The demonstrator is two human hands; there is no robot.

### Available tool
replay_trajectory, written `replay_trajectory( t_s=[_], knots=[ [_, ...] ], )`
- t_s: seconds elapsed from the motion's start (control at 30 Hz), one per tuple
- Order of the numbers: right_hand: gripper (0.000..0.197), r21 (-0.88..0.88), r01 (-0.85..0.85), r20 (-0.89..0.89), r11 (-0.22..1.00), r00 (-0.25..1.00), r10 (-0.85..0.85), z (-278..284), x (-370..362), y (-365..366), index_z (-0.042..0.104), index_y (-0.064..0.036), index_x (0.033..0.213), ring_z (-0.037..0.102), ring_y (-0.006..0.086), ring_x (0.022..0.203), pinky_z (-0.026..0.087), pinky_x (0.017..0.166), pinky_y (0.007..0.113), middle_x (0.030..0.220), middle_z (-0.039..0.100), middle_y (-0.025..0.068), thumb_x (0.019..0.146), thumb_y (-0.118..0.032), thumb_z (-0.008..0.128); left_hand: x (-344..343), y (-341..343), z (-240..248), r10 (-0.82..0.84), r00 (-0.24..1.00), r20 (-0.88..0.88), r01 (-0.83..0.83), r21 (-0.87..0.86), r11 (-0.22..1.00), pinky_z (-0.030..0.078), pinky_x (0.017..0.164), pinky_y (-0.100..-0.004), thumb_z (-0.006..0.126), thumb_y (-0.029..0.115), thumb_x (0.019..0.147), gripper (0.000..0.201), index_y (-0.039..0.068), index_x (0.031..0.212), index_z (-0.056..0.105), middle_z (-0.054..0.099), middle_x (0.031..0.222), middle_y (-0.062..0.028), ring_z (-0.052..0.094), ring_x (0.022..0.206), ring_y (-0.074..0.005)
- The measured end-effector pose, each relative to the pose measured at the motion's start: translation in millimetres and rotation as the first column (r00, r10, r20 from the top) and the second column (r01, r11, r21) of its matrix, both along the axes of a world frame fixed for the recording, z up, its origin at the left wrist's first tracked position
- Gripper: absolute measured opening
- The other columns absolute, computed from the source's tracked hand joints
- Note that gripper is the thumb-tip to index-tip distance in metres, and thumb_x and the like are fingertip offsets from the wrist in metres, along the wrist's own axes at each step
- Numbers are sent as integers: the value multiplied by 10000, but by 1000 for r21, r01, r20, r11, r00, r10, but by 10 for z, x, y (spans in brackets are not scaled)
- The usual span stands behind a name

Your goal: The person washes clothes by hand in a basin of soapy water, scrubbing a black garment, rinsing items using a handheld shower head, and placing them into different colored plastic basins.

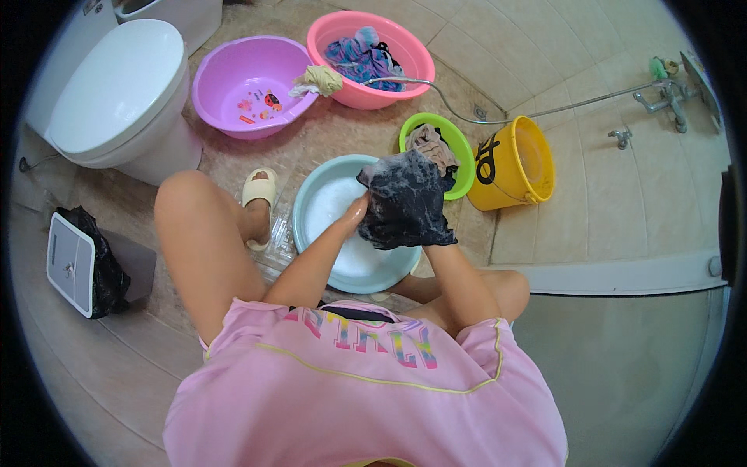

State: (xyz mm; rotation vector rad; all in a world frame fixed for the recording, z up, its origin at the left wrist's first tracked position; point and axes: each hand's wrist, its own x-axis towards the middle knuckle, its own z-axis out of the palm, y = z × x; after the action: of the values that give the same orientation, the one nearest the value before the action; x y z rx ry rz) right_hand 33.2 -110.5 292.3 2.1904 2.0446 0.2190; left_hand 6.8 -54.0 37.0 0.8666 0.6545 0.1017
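A wet black garment (408, 198) streaked with white suds is held up over the right part of a light blue basin (299, 198). My left hand (358, 212) grips its left edge, thumb side showing and the other fingers behind the fabric. My right forearm (459, 276) reaches up under the garment, which covers that hand completely, so its fingers are hidden. White, foamy water (331, 198) lies in the basin below.
Beyond stand a purple basin (210, 89), a pink basin (416, 58) with tie-dye clothes, a green basin (465, 159) with beige and dark clothes, and a yellow bucket (494, 183). A hose (447, 101) crosses to a wall tap (669, 95). The toilet (117, 89) and trash bin (74, 265) are left.
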Motion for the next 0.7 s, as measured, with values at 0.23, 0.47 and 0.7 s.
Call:
replay_trajectory(
  t_s=[0.23,0.47,0.7],
  knots=[
    [202,5,86,-625,996,778,-64,-1362,368,-466,559,-79,792,525,250,791,391,689,347,785,553,111,648,-220,548,-171,298,220,-111,975,190,179,-390,903,389,880,-359,411,287,818,398,68,1148,449,538,1072,-94,510,1002,-193],
    [239,-251,83,-856,964,446,-261,-1808,294,-835,578,-54,879,526,239,871,393,758,323,876,570,142,708,-220,558,-285,187,-521,121,985,123,-67,-371,926,467,767,-360,407,39,830,304,38,1134,414,531,1011,-109,546,892,-218],
    [304,-469,169,-824,867,271,-498,-2536,756,-1110,585,-12,967,570,169,749,442,693,275,870,605,133,789,-257,560,-214,-13,-1248,125,898,-423,-268,-297,917,487,664,-370,467,94,781,342,23,1114,434,549,911,-133,565,794,-246]
  ],
)
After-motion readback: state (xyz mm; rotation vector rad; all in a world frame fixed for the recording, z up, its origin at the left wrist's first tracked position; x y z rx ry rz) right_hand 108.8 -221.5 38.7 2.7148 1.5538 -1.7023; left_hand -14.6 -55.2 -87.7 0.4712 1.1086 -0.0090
